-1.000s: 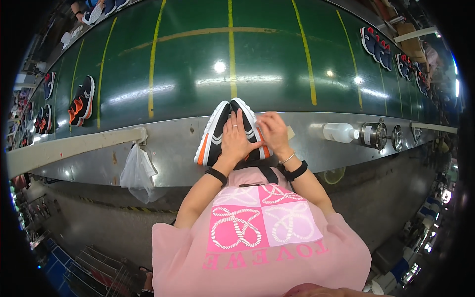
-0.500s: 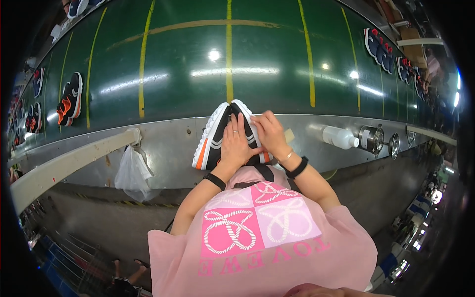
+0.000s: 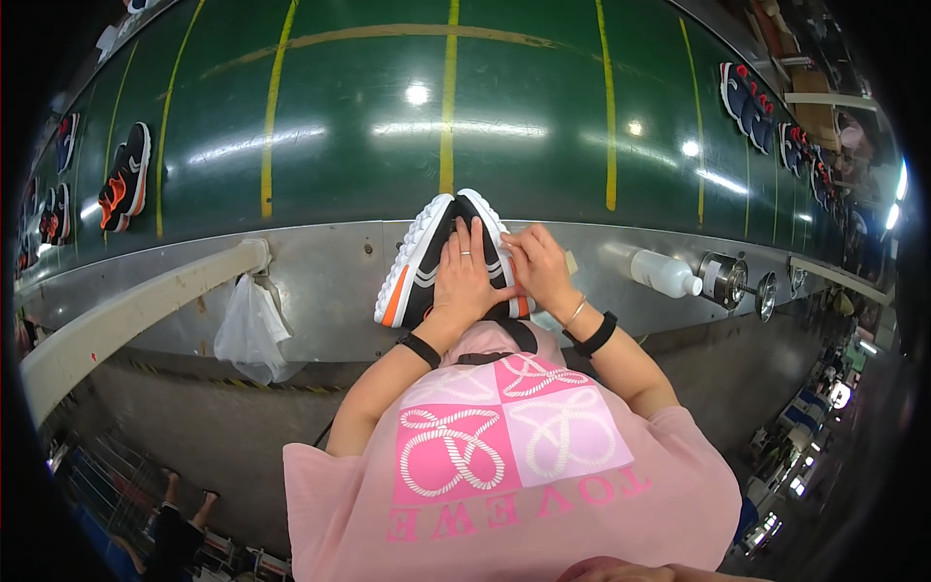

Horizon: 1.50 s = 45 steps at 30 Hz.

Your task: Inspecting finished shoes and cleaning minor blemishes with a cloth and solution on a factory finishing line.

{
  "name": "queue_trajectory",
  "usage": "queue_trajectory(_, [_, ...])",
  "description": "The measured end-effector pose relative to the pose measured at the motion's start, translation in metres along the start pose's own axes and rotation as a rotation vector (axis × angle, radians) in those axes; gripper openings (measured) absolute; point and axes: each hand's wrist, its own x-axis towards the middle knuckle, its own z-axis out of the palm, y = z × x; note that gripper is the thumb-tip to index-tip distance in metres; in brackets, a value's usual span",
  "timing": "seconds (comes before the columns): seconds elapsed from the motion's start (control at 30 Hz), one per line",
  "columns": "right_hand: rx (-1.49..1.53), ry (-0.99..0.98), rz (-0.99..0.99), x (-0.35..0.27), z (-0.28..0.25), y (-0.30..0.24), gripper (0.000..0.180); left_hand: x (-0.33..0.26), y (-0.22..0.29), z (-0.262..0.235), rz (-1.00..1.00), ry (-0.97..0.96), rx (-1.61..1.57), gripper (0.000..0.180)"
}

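A pair of black sneakers with white soles and orange heel parts stands on the metal ledge in front of me, toes pointing away and touching. My left hand (image 3: 465,276) lies flat across the pair, its fingers stretched over the left shoe (image 3: 417,267) and its thumb reaching over the right shoe (image 3: 492,228). At the outer edge of the right shoe is my right hand (image 3: 538,267), with thumb and forefinger pinched together by the white sole. Whatever the pinch holds, if anything, is too small to make out.
Beyond the ledge (image 3: 339,254) runs a green belt (image 3: 359,165) with yellow lines. Black-orange shoes (image 3: 126,179) ride at its left, navy shoes (image 3: 745,107) at its far right. A white bottle (image 3: 664,272) and metal canister (image 3: 720,279) lie right; a plastic bag (image 3: 250,335) hangs left by a beam (image 3: 145,306).
My right hand has shifted slightly toward me along the right shoe's sole edge, still pinched. My left hand stays on the pair. The view has tilted a little.
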Motion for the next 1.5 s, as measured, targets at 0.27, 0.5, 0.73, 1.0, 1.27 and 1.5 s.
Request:
queue_trajectory(0.27, [0.071,0.055,-0.037,0.034,0.019,-0.001,0.007,0.0,0.001,-0.002,-0.039,-0.034,0.019,0.136])
queue_trajectory(0.5, [-0.009,0.003,-0.006,0.016,0.005,0.001,0.006,0.001,0.003,0.001,0.022,0.017,0.029,0.136])
queue_trajectory(0.73, [0.089,0.072,-0.046,0.02,0.013,0.005,0.008,0.0,0.005,-0.004,-0.024,-0.028,0.045,0.136])
queue_trajectory(1.0, [0.088,0.049,-0.013,0.038,0.018,0.004,0.006,0.002,0.006,-0.002,-0.03,-0.03,0.061,0.136])
queue_trajectory(1.27, [0.058,0.026,-0.009,-0.011,-0.001,0.005,0.008,-0.001,0.003,0.002,-0.018,-0.021,0.015,0.135])
queue_trajectory(1.5, [0.11,0.105,-0.046,0.034,0.022,0.005,0.008,0.004,0.006,-0.002,-0.036,-0.021,0.051,0.133])
